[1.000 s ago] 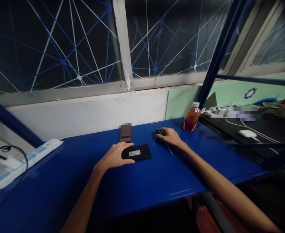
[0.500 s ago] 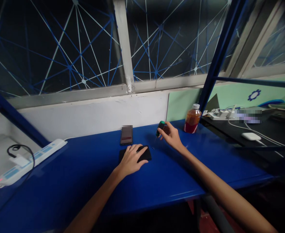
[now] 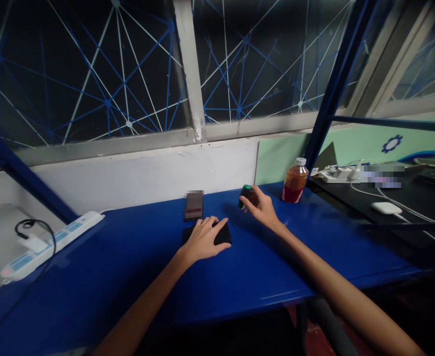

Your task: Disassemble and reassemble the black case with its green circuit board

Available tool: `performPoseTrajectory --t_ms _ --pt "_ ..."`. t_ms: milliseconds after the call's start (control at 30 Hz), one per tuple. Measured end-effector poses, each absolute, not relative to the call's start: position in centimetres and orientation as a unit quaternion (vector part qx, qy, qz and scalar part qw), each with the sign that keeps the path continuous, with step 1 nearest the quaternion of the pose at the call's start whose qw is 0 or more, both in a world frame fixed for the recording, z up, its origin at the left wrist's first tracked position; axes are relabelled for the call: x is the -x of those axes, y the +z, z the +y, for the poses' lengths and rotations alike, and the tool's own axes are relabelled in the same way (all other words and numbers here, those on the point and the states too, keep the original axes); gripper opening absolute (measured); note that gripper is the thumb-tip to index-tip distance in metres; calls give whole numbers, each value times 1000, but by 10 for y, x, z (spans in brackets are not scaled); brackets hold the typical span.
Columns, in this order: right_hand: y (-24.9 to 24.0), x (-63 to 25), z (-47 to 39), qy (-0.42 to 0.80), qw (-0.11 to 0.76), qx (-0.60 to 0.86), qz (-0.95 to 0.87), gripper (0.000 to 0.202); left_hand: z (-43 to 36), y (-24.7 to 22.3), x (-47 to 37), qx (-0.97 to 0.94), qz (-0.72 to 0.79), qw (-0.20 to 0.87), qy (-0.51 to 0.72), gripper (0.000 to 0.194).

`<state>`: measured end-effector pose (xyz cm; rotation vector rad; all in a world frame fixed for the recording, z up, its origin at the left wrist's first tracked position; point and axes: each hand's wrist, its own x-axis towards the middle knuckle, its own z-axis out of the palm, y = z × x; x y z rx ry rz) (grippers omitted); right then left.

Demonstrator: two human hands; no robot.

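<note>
My left hand [image 3: 205, 236] rests on a flat black rectangular object [image 3: 223, 233], its fingers spread across the top and the thumb toward its near right corner. What kind of object it is cannot be made out under the hand. Held upright above the table, a small screwdriver with a green-topped dark handle [image 3: 244, 196] is pinched between the fingers of my right hand [image 3: 261, 205]. Its tip is too faint to make out. Just behind the black object lies a phone [image 3: 194, 205], screen up. A tiny speck [image 3: 234, 226] shows on the table between the hands.
The blue table [image 3: 128, 272] stands against a wall under windows. A drink bottle [image 3: 295, 181] stands at the back right. To the left lies a white power strip [image 3: 54, 245] with a black cable. A black neighbouring table at right holds a white charger [image 3: 386, 208] and cables.
My left hand has shifted slightly on the black object, its fingers drawn a little closer together. The right hand holds the screwdriver in nearly the same place. The view has moved slightly.
</note>
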<state>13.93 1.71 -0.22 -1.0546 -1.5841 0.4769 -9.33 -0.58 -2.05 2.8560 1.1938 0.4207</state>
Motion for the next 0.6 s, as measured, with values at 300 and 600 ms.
performPoseTrajectory --t_ms 300,600 --pt "0 -140 23 318 641 371 -592 30 -8 -18 69 -890 396 55 218 52" --pt "3 -136 20 398 645 326 -565 28 -5 -32 71 -829 420 148 338 19"
